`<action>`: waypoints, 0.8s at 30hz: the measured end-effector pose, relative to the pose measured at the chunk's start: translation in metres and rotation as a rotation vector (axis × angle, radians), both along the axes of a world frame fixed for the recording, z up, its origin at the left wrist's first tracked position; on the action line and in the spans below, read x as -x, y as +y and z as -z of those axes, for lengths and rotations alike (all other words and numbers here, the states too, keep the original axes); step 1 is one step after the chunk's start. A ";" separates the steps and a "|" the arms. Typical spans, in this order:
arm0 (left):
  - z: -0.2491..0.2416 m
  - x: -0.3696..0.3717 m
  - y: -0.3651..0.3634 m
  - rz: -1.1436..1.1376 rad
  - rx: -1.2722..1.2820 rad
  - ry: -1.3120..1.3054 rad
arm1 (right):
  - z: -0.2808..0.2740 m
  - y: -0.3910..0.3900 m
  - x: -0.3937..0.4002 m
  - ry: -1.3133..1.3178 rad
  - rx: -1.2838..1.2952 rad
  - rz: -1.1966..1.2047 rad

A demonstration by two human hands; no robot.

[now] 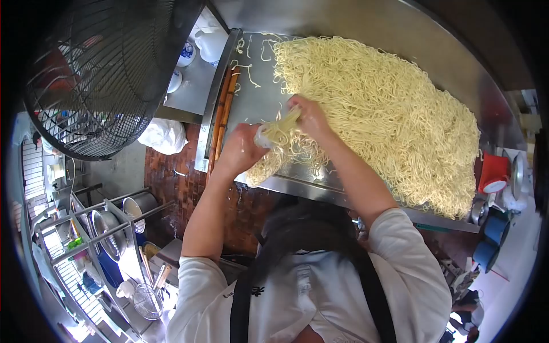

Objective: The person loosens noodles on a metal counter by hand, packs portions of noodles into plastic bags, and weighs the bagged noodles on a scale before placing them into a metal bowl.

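Observation:
A wide heap of pale yellow noodles [377, 108] covers much of the metal tray [260, 91]. My left hand [240, 150] is closed around a small translucent bag [263, 137], its mouth turned toward my right hand. Between my hands hangs a bundle of noodles [281, 130], one end at the bag's mouth. My right hand [311, 117] grips the other end of that bundle, at the left edge of the heap. Below the hands, a smaller clump of noodles [266, 168] lies at the tray's front edge. The fingers of my left hand are partly hidden.
Two brown wooden poles [225, 117] lie along the tray's left side. A large caged fan [97, 74] stands at upper left. A white plastic bag [163, 136] is on the left, above a rack of pots [108, 228]. A red container [493, 172] sits at far right.

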State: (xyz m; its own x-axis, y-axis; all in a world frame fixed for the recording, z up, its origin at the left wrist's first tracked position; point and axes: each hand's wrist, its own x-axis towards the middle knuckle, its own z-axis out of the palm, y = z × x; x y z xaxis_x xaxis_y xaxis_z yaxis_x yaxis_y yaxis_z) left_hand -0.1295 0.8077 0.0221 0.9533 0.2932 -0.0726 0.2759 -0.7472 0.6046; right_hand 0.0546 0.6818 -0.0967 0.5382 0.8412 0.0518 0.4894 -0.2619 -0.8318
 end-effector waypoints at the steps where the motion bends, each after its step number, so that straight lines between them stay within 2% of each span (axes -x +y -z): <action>1: 0.000 0.002 -0.003 -0.029 -0.003 -0.012 | -0.005 -0.003 -0.010 0.093 0.032 0.105; 4: 0.019 0.005 0.000 -0.011 0.014 -0.096 | -0.002 -0.009 -0.056 0.327 0.082 0.324; 6: 0.024 0.003 0.001 -0.046 0.034 -0.139 | -0.020 -0.019 -0.078 0.297 0.050 0.511; 8: 0.032 -0.002 0.007 -0.059 0.117 -0.123 | -0.053 -0.037 -0.107 0.107 0.056 0.690; 10: 0.048 -0.002 0.016 -0.040 0.273 -0.034 | -0.040 -0.055 -0.167 -0.159 -0.058 0.639; 12: 0.086 0.003 0.015 -0.005 0.012 -0.046 | -0.070 -0.060 -0.198 -0.451 -0.021 0.740; 13: 0.100 0.006 0.013 0.010 -0.119 -0.054 | -0.076 -0.061 -0.206 -0.531 -0.038 0.714; 15: 0.108 0.013 0.003 -0.011 -0.105 -0.050 | -0.080 -0.066 -0.222 -0.687 -0.075 0.663; 18: 0.124 0.035 0.002 -0.063 -0.086 -0.079 | -0.026 -0.089 -0.302 -0.752 -0.015 0.741; 20: 0.128 0.054 0.007 -0.093 -0.057 -0.087 | 0.003 -0.108 -0.346 -0.553 0.127 0.815; 23: 0.127 0.072 0.018 -0.162 0.049 0.014 | 0.004 -0.110 -0.347 -0.265 0.329 0.826; 24: 0.123 0.075 0.020 -0.203 0.097 0.048 | -0.004 -0.101 -0.337 -0.276 0.465 0.693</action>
State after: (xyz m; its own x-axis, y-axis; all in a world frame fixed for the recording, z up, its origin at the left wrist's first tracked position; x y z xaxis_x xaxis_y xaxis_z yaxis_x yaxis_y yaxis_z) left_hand -0.2047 0.8276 -0.1007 0.8701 0.4683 -0.1536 0.4449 -0.6124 0.6535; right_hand 0.3917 0.5813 -0.0929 0.9545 0.2979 -0.0110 0.2625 -0.8576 -0.4424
